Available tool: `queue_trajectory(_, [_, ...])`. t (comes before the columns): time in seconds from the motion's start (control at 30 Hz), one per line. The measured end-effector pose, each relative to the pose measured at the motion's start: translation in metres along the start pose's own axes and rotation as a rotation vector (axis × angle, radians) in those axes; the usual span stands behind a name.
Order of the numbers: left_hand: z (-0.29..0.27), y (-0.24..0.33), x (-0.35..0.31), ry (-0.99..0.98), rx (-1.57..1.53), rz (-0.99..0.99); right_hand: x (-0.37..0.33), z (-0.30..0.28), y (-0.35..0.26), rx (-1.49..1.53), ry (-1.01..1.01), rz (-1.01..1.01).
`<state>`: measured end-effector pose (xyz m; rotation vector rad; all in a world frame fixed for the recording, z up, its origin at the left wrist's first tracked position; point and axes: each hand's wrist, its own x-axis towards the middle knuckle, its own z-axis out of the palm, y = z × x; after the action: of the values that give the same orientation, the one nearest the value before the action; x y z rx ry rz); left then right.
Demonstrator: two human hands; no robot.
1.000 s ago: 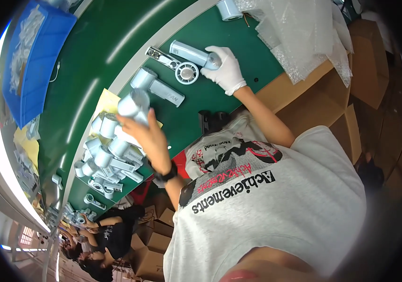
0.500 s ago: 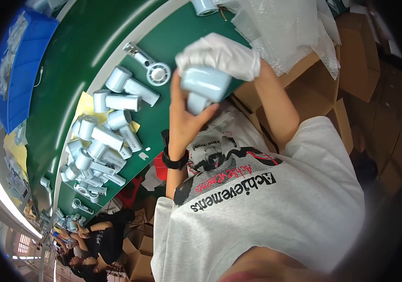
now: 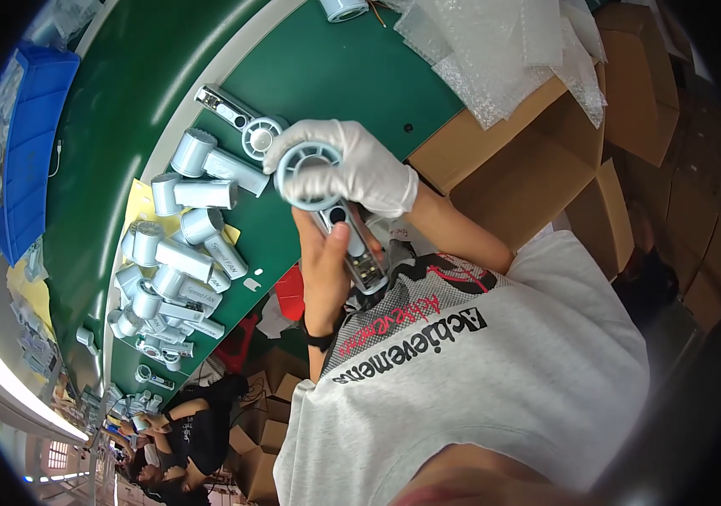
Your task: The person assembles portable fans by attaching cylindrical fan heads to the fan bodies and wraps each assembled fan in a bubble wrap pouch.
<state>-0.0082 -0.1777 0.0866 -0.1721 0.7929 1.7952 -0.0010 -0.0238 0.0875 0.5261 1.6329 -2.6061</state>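
A light blue handheld fan [image 3: 366,268] is between my two hands, its round ringed head facing up and its handle pointing down toward my shirt. The handle's face is off, so the circuit parts inside show. My bare left hand [image 3: 323,266] grips the handle, thumb lying along its front. In a white glove, my right hand [image 3: 364,173] wraps the fan's head, with fingers on its far rim and across its front. Another fan with an open handle [image 3: 229,108] lies on the green table just left of the glove.
Several light blue fans [image 3: 183,261] are heaped at the left, partly on yellow sheets [image 3: 139,201]. Clear bubble bags [image 3: 487,72] lie at the far right above an open cardboard box [image 3: 533,164]. Beyond the table's rail is a blue bin [image 3: 33,152]. Another person [image 3: 194,438] works at lower left.
The fan has been turned, so its open front and handle interior now show instead of its smooth back. Both hands have come lower, and the right hand has shifted left around the head.
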Motion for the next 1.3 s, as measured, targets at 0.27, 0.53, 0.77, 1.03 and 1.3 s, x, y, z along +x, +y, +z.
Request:
queue_trajectory(0.27, [0.03,0.011,0.004,0.38,1.013,0.385,0.002,0.013,-0.008,-0.106,0.214,-0.294])
queue_trajectory(0.53, [-0.001,0.012,0.004,0.26,0.377,0.413,-0.003,0.009,-0.013,0.077,0.005,-0.098])
queue_trajectory(0.77, [0.001,0.021,0.014,0.027,-0.232,0.302,-0.006,0.006,-0.013,-0.288,-0.314,-0.014])
queue_trajectory(1.03, [0.002,0.039,0.045,0.077,-0.472,0.204,-0.028,0.02,0.013,-0.494,0.048,-0.539])
queue_trajectory(1.3, [0.006,0.035,0.076,0.345,0.443,0.588,-0.039,0.016,0.03,-0.788,0.262,-0.295])
